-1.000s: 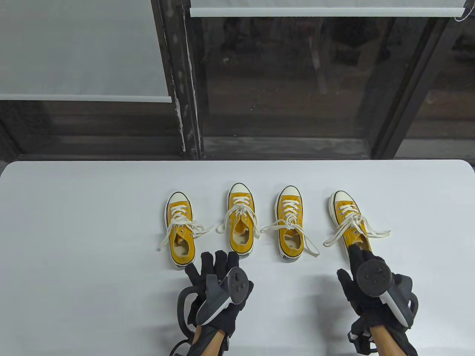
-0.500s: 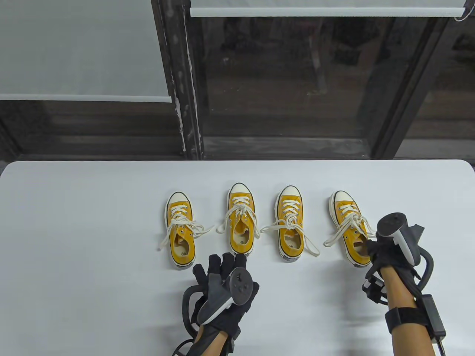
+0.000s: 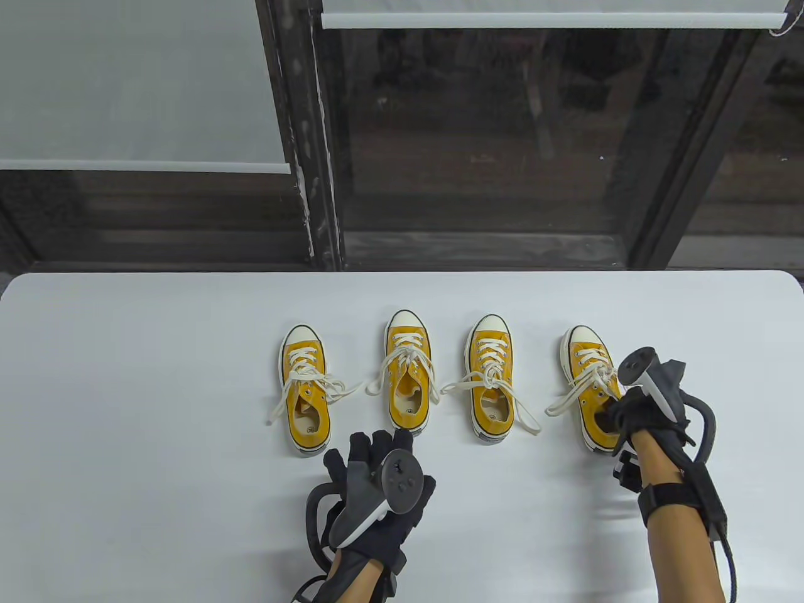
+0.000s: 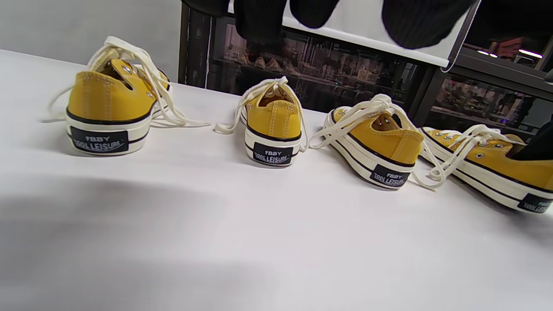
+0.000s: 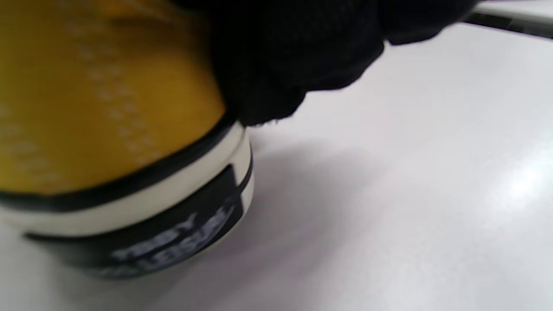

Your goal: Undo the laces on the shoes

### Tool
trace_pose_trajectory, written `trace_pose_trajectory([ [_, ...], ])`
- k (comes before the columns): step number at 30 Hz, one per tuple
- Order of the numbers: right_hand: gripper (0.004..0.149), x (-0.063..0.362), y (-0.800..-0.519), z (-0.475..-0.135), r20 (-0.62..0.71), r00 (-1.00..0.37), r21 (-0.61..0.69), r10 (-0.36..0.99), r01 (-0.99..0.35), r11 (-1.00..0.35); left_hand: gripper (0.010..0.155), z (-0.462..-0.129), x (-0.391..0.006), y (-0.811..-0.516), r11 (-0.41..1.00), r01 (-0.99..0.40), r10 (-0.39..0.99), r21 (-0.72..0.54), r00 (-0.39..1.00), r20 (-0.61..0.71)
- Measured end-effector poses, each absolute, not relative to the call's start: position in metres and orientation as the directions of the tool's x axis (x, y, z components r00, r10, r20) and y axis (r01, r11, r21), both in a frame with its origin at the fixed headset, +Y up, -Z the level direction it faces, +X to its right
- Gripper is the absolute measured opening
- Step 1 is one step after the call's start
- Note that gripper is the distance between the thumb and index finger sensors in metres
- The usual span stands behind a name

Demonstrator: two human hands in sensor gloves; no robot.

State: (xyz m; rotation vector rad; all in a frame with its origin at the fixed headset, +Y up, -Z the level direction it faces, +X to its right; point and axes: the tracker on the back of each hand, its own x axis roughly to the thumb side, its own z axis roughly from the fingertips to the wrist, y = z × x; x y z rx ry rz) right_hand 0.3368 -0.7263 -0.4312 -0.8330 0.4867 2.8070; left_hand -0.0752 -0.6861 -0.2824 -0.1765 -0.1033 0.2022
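Table view: four yellow shoes in a row on the white table (image 3: 125, 389), my right hand (image 3: 634, 414) gripping the heel of the rightmost shoe (image 3: 590, 383), my left hand (image 3: 377, 490) flat, fingers straight, just before the second shoe (image 3: 408, 377)

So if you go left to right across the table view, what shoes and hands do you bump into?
First yellow shoe → left hand → second yellow shoe → third yellow shoe → fourth yellow shoe → right hand, gripping that last shoe's heel.
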Motion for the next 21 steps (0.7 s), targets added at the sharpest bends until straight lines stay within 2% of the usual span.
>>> trace_pose_trajectory([
  [2,0.042,0.335,-0.718,-0.426,-0.556,-0.819,0.173,0.140,-0.279,-0.945,0.078,-0.282,-0.077,-0.685,0.964,-0.201,0.217,-0.177,0.973,0.078],
  [4,0.042,0.332,-0.709,-0.420,-0.549,-0.826,0.180,0.129,-0.267,-0.947,0.078,-0.283,-0.079,-0.685,0.960,-0.217,0.232,-0.180,0.970,0.072],
  [8,0.042,0.325,-0.691,-0.403,-0.524,-0.839,0.082,0.145,-0.219,-0.972,0.078,-0.284,-0.080,-0.688,0.955,-0.225,0.242,-0.195,0.968,0.067],
  [12,0.043,0.310,-0.661,-0.382,-0.477,-0.846,0.021,0.237,-0.280,-0.960,0.078,-0.285,-0.083,-0.688,0.950,-0.240,0.256,-0.199,0.965,0.059],
  [15,0.043,0.290,-0.635,-0.361,-0.390,-0.876,-0.021,0.284,-0.300,-0.954,0.078,-0.284,-0.089,-0.688,0.938,-0.288,0.302,-0.192,0.952,0.047],
  [21,0.044,0.239,-0.601,-0.315,-0.226,-0.908,0.031,0.353,-0.369,-0.929,0.075,-0.283,-0.093,-0.686,0.928,-0.323,0.339,-0.187,0.939,0.059],
])
